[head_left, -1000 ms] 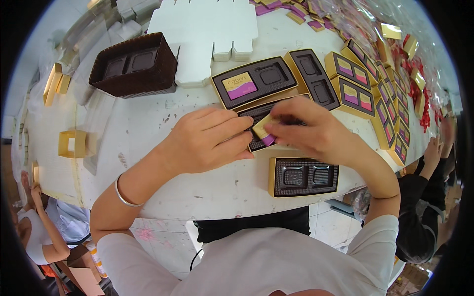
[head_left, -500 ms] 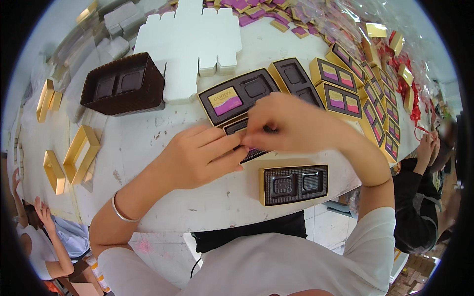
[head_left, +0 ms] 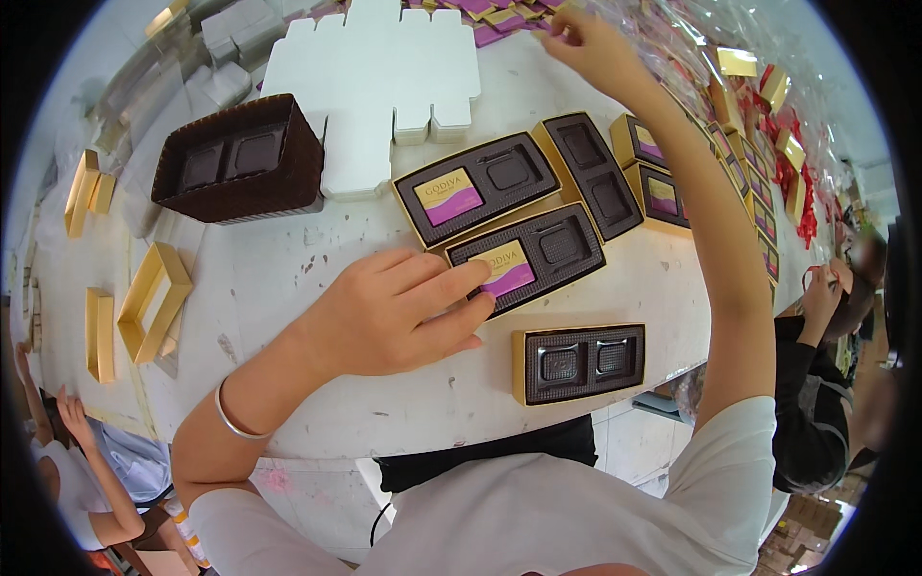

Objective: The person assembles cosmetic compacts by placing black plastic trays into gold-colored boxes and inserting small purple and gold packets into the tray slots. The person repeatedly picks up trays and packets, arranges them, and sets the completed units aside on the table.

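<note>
My left hand [head_left: 408, 312] lies at the near left corner of a gold box [head_left: 600, 259] with a dark two-well tray. Its curled fingers grip that corner, fingertips against the gold-and-purple wrapped chocolate [head_left: 509, 269] in the left well. The right well holds nothing. Behind it, a second gold box [head_left: 475, 187] has one wrapped chocolate [head_left: 448, 197] in its left well. My right hand [head_left: 591, 53] is stretched far out beside the heap of wrapped chocolates [head_left: 509, 21], its fingers bent but apart and nothing visible in them.
Two more boxes with bare trays [head_left: 581, 365] [head_left: 591, 173] lie near and far right. Filled boxes [head_left: 663, 197] stand behind my right forearm. At left are stacked dark trays [head_left: 240, 163], flat white cartons [head_left: 375, 77] and gold frames [head_left: 154, 302]. Other people work at both sides.
My right hand has left the near box and swung up and away to the far heap. The wrapped chocolate in the near box is uncovered. My left hand has barely moved.
</note>
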Demonstrator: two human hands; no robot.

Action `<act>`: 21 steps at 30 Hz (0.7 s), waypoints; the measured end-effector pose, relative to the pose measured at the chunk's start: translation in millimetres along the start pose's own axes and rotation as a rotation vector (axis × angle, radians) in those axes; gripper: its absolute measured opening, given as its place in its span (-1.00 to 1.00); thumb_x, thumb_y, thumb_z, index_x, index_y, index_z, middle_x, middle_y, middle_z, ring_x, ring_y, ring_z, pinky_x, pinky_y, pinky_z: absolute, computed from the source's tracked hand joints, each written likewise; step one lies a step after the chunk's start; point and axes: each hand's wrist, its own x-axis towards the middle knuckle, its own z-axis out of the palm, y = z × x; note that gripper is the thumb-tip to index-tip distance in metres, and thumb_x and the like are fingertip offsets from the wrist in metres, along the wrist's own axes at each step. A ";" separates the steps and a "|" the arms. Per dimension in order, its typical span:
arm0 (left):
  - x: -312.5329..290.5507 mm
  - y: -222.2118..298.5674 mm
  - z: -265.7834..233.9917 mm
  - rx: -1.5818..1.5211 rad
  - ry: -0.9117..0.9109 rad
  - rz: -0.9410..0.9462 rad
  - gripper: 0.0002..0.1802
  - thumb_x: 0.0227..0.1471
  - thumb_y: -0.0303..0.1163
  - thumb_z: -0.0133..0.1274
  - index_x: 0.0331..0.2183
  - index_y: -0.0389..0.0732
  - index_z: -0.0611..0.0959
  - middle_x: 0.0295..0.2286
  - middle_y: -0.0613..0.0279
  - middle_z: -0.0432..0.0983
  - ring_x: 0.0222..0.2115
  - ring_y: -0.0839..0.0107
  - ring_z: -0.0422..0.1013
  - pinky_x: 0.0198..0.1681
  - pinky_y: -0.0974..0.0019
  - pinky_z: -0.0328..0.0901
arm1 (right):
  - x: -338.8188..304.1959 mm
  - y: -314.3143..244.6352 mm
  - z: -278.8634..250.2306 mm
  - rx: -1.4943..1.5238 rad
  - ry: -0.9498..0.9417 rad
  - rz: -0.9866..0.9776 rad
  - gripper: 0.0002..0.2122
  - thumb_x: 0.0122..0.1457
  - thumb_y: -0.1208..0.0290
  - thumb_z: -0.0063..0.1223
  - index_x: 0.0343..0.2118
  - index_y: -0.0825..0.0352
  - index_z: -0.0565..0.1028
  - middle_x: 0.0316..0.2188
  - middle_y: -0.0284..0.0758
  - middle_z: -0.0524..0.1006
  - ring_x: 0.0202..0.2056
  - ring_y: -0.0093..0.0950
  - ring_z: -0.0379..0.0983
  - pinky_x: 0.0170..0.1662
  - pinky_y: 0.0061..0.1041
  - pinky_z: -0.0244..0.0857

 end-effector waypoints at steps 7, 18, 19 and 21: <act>-0.7 -1.1 0.7 0.011 -0.020 -0.017 -0.63 -0.31 -0.29 0.28 -0.34 -0.12 0.59 -0.25 0.25 0.47 -0.51 0.37 0.35 -0.49 0.36 0.30 | -106.2 -86.0 -47.9 0.058 -0.073 0.031 -0.76 0.12 0.30 0.01 -0.34 0.38 0.29 -0.67 -0.17 0.40 -0.60 -0.23 0.36 -0.47 -0.33 0.22; 1.6 -0.8 -4.2 0.021 -0.026 -0.010 -0.66 -0.25 -0.26 0.25 -0.35 -0.13 0.60 -0.27 0.23 0.47 -0.52 0.34 0.35 -0.52 0.34 0.23 | -96.8 -49.7 -55.6 0.049 -0.213 -0.039 -0.77 0.12 0.30 0.10 -0.28 0.33 0.39 -0.39 -0.27 0.45 -0.41 -0.43 0.37 -0.32 -0.47 0.24; 2.1 -0.6 -3.9 0.019 -0.023 -0.008 -0.67 -0.25 -0.25 0.25 -0.35 -0.14 0.60 -0.27 0.23 0.47 -0.52 0.34 0.35 -0.52 0.34 0.23 | -100.2 -40.9 -57.6 0.059 -0.145 -0.201 -0.76 0.10 0.32 0.12 -0.26 0.34 0.40 -0.32 -0.26 0.46 -0.36 -0.43 0.39 -0.28 -0.47 0.26; 2.4 -0.5 -3.4 0.014 -0.022 -0.009 -0.67 -0.26 -0.25 0.26 -0.36 -0.14 0.60 -0.27 0.22 0.47 -0.51 0.34 0.36 -0.52 0.34 0.23 | -103.2 -32.8 -53.5 0.127 -0.179 -0.238 -0.76 0.08 0.37 0.13 -0.23 0.34 0.42 -0.20 -0.27 0.41 -0.26 -0.42 0.40 -0.18 -0.47 0.28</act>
